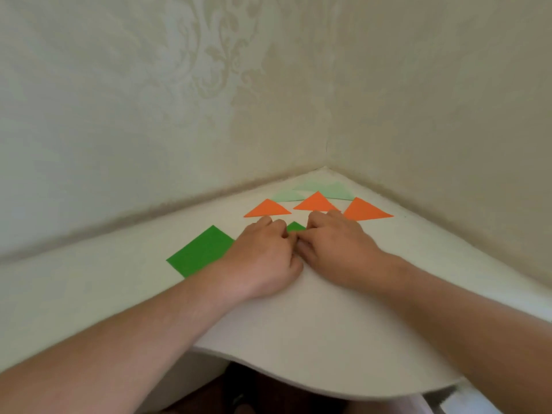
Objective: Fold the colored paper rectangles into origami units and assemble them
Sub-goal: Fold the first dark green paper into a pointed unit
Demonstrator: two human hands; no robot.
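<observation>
A dark green paper piece [295, 226] lies on the white corner table [313, 324], mostly hidden under my two hands. My left hand [263, 252] and my right hand [331, 243] meet over it with curled fingers, pinching and pressing the paper where their fingertips touch. A flat dark green rectangle [200, 251] lies to the left of my left hand. Three folded orange triangles [268, 208] [316, 202] [365, 210] sit in a row just beyond my hands. Pale green folded pieces [316, 189] lie behind them near the corner.
Two patterned walls [209, 85] meet at the table's far corner. The table's curved front edge [328, 389] runs close to my body, with dark floor below it.
</observation>
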